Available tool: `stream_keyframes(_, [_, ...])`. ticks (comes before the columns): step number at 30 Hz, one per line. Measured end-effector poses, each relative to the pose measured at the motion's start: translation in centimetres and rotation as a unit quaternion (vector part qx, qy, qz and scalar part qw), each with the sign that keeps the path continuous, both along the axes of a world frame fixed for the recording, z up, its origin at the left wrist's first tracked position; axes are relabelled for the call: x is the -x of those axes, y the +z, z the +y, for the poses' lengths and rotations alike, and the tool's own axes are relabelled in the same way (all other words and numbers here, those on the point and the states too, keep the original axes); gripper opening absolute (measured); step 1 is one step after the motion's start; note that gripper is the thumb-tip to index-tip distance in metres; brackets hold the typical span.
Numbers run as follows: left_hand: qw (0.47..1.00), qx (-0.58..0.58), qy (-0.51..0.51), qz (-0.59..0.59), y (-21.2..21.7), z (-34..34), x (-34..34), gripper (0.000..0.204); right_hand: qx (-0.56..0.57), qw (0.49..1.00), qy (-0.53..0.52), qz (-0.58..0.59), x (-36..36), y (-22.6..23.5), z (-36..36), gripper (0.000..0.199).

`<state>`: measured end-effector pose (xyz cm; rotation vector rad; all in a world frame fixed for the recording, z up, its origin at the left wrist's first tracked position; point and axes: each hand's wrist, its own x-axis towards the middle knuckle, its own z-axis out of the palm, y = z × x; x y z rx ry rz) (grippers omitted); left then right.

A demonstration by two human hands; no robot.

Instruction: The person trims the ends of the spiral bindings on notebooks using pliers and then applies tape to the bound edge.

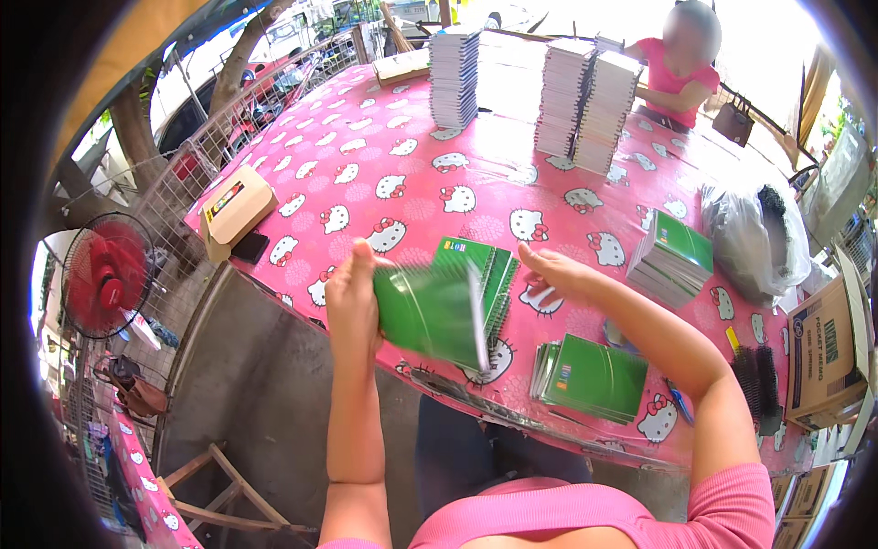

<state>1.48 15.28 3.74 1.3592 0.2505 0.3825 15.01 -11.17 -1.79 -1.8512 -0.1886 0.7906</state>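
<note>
My left hand (352, 293) grips a green notebook (425, 316) by its left side, and motion blurs the notebook's edges. Behind it, partly covered, lies a small pile of green spiral notebooks (501, 274) on the pink table. To the right of that pile, my right hand (560, 273) is held with its fingers apart and nothing in it. Under my right forearm rests a stack of green notebooks (599, 377). Farther right stands a taller stack of green-covered notebooks (672, 256), with white page edges showing.
Tall notebook stacks (455, 78) (604, 114) stand at the far side, near a person in pink (679, 73). A plastic bag (754, 238), black spiral coils (755, 384) and a cardboard box (823, 348) line the right. A brown box (240, 206) and phone (250, 247) lie left.
</note>
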Motion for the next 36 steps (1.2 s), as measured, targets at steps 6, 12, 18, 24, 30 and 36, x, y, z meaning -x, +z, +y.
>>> stream_keyframes(6, [0.926,-0.303,0.146,0.171,-7.5,-2.0,-2.5,0.059,-0.089,0.975,0.001,0.205,3.7,0.0,1.7,0.109])
stream_keyframes(12, [0.969,-0.185,-0.054,0.157,-7.7,-0.1,-3.5,0.071,-0.072,0.981,0.01,0.182,4.8,1.8,4.1,0.08])
stream_keyframes(18, [0.905,-0.169,-0.328,0.213,-2.3,0.1,-3.1,0.063,-0.037,0.985,-0.148,0.079,3.9,1.3,5.7,0.106])
stream_keyframes(24, [0.939,-0.218,-0.193,0.185,-6.7,1.1,-2.4,0.053,-0.033,0.986,-0.04,0.157,4.7,1.3,4.6,0.125])
stream_keyframes(30, [0.88,0.104,-0.24,0.396,-3.3,2.9,-5.5,0.055,-0.041,0.978,-0.049,0.198,4.6,0.0,5.2,0.116])
stream_keyframes(36, [0.884,0.112,-0.323,0.319,-5.4,1.4,-6.8,0.043,-0.19,0.942,-0.14,0.239,5.4,0.6,7.4,0.104])
